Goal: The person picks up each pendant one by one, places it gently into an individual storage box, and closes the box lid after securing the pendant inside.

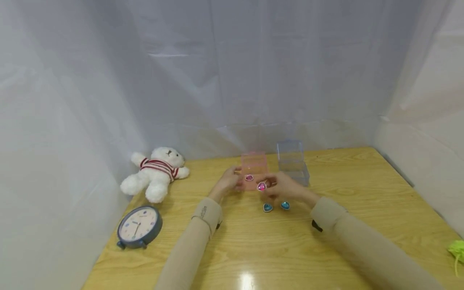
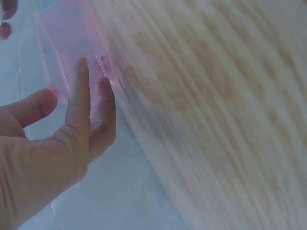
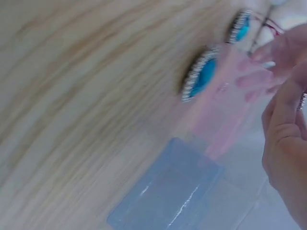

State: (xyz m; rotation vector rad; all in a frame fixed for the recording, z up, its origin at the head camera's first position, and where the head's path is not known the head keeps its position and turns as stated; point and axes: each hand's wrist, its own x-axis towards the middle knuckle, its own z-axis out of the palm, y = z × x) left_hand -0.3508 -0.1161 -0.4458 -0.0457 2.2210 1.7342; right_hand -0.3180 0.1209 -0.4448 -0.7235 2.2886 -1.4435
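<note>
My right hand point(image 1: 284, 187) pinches a pink heart-like gem point(image 1: 262, 186) with a silvery rim, over the right side of an open pink clear box point(image 1: 253, 163). Inside that box lies a second pink gem point(image 1: 249, 177). At the box's left side is my left hand point(image 1: 229, 180); in the left wrist view, its thumb and fingers are spread beside the pink wall point(image 2: 62, 43). Whether they touch it I cannot tell. Two blue gems, one left point(image 1: 267, 207) and one right point(image 1: 285, 205), lie on the table below my right hand.
An open bluish clear box point(image 1: 299, 171) stands right of the pink one. On the left are a white teddy bear point(image 1: 156, 173) in a striped top and a round blue clock point(image 1: 139, 226). Something bright green point(image 1: 457, 249) sits at the table's right edge.
</note>
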